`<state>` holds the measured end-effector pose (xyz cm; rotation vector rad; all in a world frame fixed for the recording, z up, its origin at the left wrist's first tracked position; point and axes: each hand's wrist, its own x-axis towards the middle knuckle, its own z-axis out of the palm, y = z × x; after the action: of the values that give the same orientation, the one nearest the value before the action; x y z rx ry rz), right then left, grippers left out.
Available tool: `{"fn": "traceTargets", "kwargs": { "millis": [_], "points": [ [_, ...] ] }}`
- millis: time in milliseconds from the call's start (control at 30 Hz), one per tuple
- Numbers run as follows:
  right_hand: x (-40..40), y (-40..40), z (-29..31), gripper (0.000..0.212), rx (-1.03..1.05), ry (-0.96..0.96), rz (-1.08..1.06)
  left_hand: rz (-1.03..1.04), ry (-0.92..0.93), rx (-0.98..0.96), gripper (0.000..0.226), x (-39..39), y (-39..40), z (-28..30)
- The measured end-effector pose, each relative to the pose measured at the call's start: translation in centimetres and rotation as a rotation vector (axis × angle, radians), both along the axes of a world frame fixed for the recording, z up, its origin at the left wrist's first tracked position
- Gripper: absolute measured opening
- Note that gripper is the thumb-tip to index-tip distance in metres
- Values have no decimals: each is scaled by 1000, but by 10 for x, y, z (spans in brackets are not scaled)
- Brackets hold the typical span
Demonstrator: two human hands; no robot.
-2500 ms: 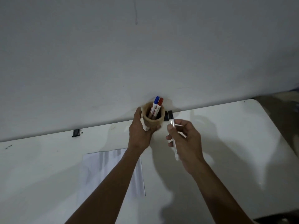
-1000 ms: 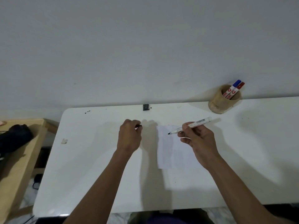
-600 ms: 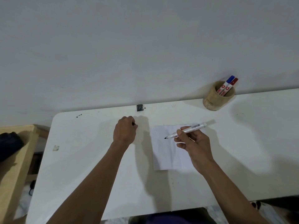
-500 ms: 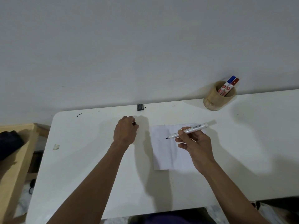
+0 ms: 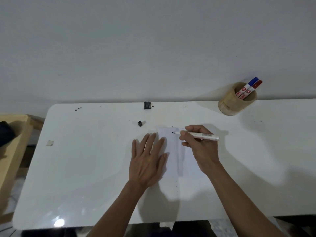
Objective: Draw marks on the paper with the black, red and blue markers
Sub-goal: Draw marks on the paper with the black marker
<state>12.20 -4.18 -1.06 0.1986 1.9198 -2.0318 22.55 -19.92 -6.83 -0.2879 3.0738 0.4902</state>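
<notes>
One white sheet of paper (image 5: 174,151) is lying flat on the white desk (image 5: 85,168), and every place below is given relative to it. At its far edge the right hand (image 5: 200,144) is pinching the uncapped, white-barrelled black marker (image 5: 196,134) in its fingers, tip resting at or just above the sheet; whether ink is going down is too fine to tell. On its left edge the left hand (image 5: 147,159) is lying flat with fingers spread wide, holding nothing and pinning the sheet.

Progress looks early: faint grey streaks are showing on the sheet, but no clear mark can be made out, so the black strokes seem only just starting. Red and blue are both waiting; the blue-capped marker (image 5: 250,84) and red-capped marker (image 5: 254,86) are standing capped in the round tan wooden cup (image 5: 234,103), well beyond the sheet to the far right.

Just past its far-left corner a small black cap (image 5: 140,123) is lying loose, with a dark clip (image 5: 147,105) farther back at the desk's rim. Nothing is blocking the sheet.
</notes>
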Motion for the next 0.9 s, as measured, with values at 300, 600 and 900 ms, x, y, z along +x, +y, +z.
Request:
{"fn": "traceTargets", "kwargs": {
  "millis": [300,600,900],
  "points": [
    [-28,-27,-34,14,186,218,225,26,-99,-73,60,3,1,-10],
    [-38,-32,-60,14,257,283,247,42,-37,-85,58,4,0,-15],
    [-39,-34,-66,17,252,282,224,52,30,-81,52,3,0,-15]
  ]
}}
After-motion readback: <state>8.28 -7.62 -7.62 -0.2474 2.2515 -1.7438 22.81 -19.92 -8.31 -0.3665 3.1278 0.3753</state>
